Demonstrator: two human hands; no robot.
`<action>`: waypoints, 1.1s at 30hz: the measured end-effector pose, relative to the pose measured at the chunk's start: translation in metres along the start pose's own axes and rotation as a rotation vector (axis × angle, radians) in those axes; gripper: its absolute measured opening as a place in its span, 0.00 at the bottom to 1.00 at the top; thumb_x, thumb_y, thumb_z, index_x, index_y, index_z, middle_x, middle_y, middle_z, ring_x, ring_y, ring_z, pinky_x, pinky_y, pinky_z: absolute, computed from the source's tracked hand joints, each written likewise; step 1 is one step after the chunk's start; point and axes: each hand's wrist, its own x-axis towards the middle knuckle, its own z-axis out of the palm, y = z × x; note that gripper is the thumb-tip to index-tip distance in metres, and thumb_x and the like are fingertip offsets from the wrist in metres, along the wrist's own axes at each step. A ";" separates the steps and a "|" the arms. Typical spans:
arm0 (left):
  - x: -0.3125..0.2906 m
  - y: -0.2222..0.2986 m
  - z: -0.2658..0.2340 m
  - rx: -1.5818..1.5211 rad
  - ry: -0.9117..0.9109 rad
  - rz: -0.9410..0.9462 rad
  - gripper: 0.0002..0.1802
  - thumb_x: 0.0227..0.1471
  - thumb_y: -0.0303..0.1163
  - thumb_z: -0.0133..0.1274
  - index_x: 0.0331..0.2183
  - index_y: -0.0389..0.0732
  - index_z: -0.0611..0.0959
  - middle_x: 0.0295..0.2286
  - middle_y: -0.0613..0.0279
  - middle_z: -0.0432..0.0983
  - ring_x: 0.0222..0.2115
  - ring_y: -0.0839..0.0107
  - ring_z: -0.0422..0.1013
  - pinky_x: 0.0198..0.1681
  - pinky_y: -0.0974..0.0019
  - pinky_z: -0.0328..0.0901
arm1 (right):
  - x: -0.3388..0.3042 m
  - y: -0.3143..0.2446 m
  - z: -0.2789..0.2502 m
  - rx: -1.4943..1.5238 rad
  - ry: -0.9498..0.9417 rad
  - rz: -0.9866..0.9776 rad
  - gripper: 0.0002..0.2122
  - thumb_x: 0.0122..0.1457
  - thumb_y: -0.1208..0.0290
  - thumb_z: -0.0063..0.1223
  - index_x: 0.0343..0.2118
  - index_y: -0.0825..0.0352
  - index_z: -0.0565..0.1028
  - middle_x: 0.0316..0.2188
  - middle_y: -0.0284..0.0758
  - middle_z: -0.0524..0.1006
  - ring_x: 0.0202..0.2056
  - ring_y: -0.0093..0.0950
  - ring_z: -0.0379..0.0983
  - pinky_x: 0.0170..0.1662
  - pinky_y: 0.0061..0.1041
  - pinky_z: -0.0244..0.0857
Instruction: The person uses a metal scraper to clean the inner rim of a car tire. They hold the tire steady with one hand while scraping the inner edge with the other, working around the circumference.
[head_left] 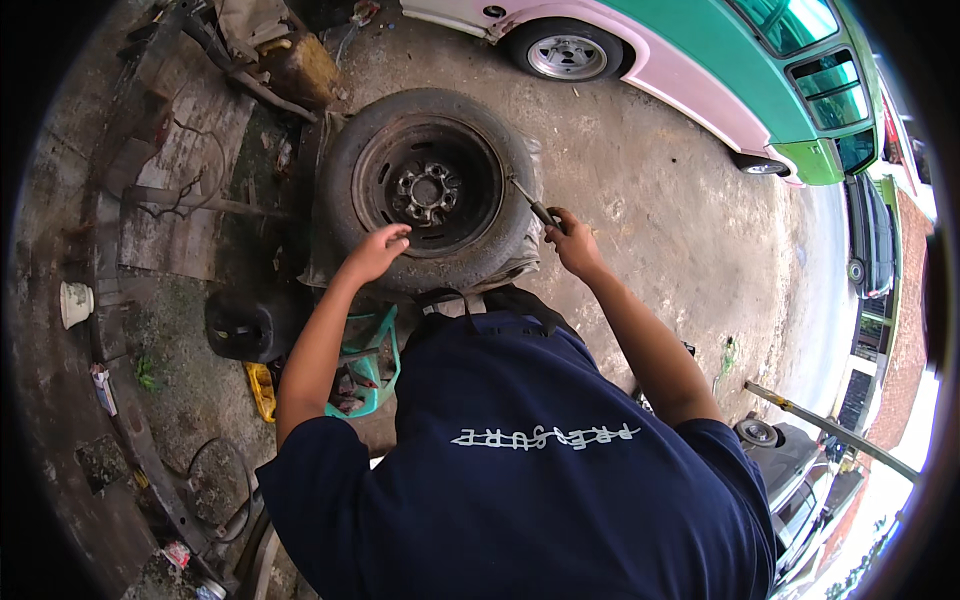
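Observation:
A wheel with a black tyre (345,215) and a dusty steel rim (375,200) lies flat in front of me. My right hand (571,243) is closed around the handle of a screwdriver (541,212) at the tyre's right side. Its thin shaft points up and left, and the tip meets the rim's right edge; the exact contact is too small to make out. Over the near left part of the tyre is my left hand (374,253), holding nothing, its fingers stretched toward the rim.
A dark cloth (530,262) shows under the tyre. A green plastic stool (378,372) stands at my lower left, beside a black container (250,326) and a yellow plastic piece (260,390). Scrap metal and boards (185,225) crowd the left. A green and pink van (690,80) is parked at the far right.

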 end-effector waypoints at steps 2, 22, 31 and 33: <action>0.023 0.015 0.001 -0.162 0.139 0.033 0.22 0.62 0.35 0.51 0.55 0.37 0.75 0.51 0.55 0.74 0.55 0.65 0.68 0.57 0.63 0.61 | 0.007 -0.007 -0.017 -0.097 -0.020 -0.048 0.20 0.61 0.65 0.52 0.56 0.63 0.70 0.38 0.49 0.80 0.45 0.45 0.77 0.48 0.39 0.66; 0.101 0.036 0.106 -0.644 0.781 -0.054 0.19 0.63 0.29 0.48 0.53 0.30 0.75 0.50 0.51 0.75 0.53 0.65 0.70 0.58 0.65 0.63 | 0.170 0.056 -0.025 -0.027 -0.191 -0.156 0.20 0.61 0.63 0.51 0.55 0.62 0.72 0.34 0.45 0.82 0.41 0.40 0.79 0.47 0.36 0.68; 0.075 -0.019 0.084 -0.063 0.747 -0.138 0.22 0.59 0.38 0.53 0.52 0.38 0.78 0.54 0.52 0.71 0.59 0.55 0.63 0.61 0.54 0.59 | 0.151 0.041 0.020 -0.310 -0.121 -0.189 0.22 0.62 0.60 0.50 0.59 0.55 0.68 0.43 0.56 0.77 0.49 0.54 0.73 0.52 0.47 0.66; 0.068 -0.030 0.074 0.133 0.702 -0.083 0.23 0.59 0.40 0.54 0.53 0.40 0.78 0.56 0.52 0.68 0.61 0.53 0.58 0.63 0.51 0.56 | 0.133 0.038 0.033 -0.330 -0.108 -0.132 0.23 0.62 0.60 0.49 0.60 0.53 0.67 0.44 0.56 0.77 0.49 0.54 0.72 0.52 0.48 0.66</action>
